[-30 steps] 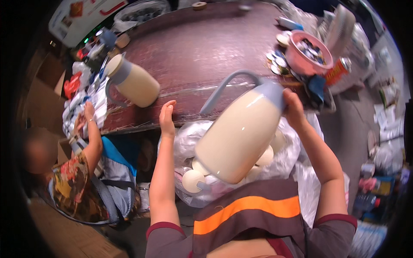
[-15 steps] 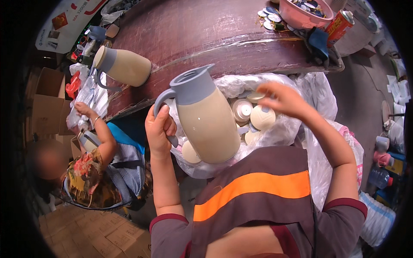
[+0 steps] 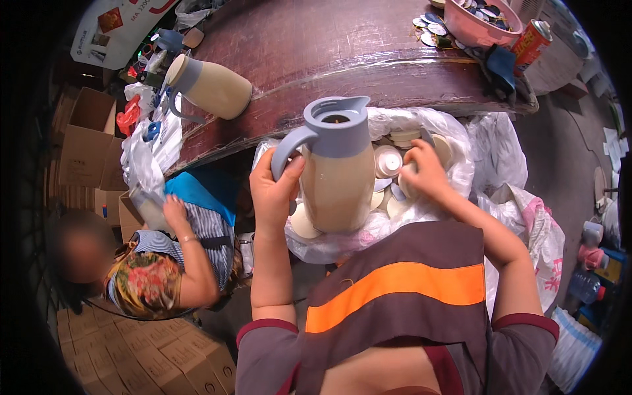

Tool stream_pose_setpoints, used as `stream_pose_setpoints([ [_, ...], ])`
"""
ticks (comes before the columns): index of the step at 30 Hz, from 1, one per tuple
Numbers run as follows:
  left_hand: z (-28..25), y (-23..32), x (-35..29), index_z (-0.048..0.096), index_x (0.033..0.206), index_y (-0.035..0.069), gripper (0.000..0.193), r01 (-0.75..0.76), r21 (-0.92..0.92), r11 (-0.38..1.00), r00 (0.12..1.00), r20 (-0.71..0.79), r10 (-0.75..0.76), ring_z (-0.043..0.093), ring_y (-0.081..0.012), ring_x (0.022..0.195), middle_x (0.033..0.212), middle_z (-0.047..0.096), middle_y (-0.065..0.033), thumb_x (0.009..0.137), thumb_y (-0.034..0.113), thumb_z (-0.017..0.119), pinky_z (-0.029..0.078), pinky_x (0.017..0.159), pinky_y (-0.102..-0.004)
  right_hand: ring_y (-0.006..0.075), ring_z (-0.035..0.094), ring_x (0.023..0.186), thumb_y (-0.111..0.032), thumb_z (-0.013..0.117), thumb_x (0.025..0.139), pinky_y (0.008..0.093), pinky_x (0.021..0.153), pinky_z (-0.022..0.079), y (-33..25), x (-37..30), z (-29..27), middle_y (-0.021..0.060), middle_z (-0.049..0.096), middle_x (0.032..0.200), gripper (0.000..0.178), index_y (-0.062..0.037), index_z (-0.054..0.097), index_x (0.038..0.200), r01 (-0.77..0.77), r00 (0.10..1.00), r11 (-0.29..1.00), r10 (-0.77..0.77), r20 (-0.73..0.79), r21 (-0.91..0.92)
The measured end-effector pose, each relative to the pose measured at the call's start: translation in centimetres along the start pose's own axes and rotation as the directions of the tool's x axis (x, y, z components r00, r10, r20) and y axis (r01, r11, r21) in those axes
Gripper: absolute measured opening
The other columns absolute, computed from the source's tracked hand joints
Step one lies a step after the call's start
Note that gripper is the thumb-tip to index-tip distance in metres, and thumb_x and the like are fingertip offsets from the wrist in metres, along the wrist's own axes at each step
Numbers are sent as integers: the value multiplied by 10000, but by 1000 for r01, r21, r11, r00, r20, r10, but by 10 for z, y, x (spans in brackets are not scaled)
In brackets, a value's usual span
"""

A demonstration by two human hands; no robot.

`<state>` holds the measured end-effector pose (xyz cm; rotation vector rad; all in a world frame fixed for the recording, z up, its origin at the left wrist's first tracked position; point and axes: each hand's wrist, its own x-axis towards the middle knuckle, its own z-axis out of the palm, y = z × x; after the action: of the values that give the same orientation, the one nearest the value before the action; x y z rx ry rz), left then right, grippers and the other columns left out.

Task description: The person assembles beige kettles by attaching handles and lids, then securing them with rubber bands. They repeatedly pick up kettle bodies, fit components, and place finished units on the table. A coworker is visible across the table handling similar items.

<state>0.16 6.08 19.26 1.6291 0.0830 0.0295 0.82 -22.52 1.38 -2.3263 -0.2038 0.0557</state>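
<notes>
My left hand (image 3: 278,187) is closed round the grey handle of a cream thermos jug (image 3: 339,187). The jug stands nearly upright in front of me, its grey spout pointing right and its round mouth uncovered. Beside it is a bag (image 3: 454,131) of clear plastic, filled with several cream and grey lids (image 3: 388,161). My right hand (image 3: 426,172) is down among these lids, its fingers bent and closed on a cream lid (image 3: 408,183) that they partly cover. The jug hides some of the bag's left part.
Another cream and grey jug (image 3: 214,89) lies on the dark red table (image 3: 296,52). A pink basin (image 3: 484,25) with tags and a red spray can (image 3: 530,45) are at the far right. At left, a seated co-worker (image 3: 155,276) is near cardboard boxes (image 3: 89,151).
My left hand has turned the jug more upright, so its mouth shows. My right hand has come down onto the lids. The co-worker's hand has moved from the plastic bags toward the lap.
</notes>
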Motion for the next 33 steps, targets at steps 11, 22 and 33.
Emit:
stream_pose_setpoints([
  [11, 6, 0, -16, 646, 984, 4, 180, -187, 237, 953, 982, 85, 171, 489, -37, 716, 790, 582, 38, 839, 92, 707, 381, 636, -190, 417, 346, 1324, -462, 718, 751, 513, 1032, 364, -38, -38, 9, 235, 279, 1476, 780, -148, 396, 1388, 24, 980, 951, 39, 197, -308],
  [22, 11, -3, -20, 653, 996, 0, 196, -189, 294, 937, 980, 116, 161, 527, -45, 754, 824, 627, 16, 832, 92, 710, 419, 682, -200, 395, 327, 1355, -507, 654, 810, 454, 1085, 321, -11, -21, 29, 276, 313, 1457, 763, -199, 356, 1442, 31, 962, 991, -64, 267, 129],
  [33, 6, -3, -39, 659, 984, 1, 207, -205, 315, 927, 970, 191, 150, 532, -55, 730, 804, 621, 16, 798, 62, 727, 420, 662, -205, 245, 435, 1258, -332, 612, 799, 373, 1040, 356, -63, -16, -58, 147, 433, 1378, 713, -33, 380, 1403, 33, 994, 482, 73, -78, 876],
])
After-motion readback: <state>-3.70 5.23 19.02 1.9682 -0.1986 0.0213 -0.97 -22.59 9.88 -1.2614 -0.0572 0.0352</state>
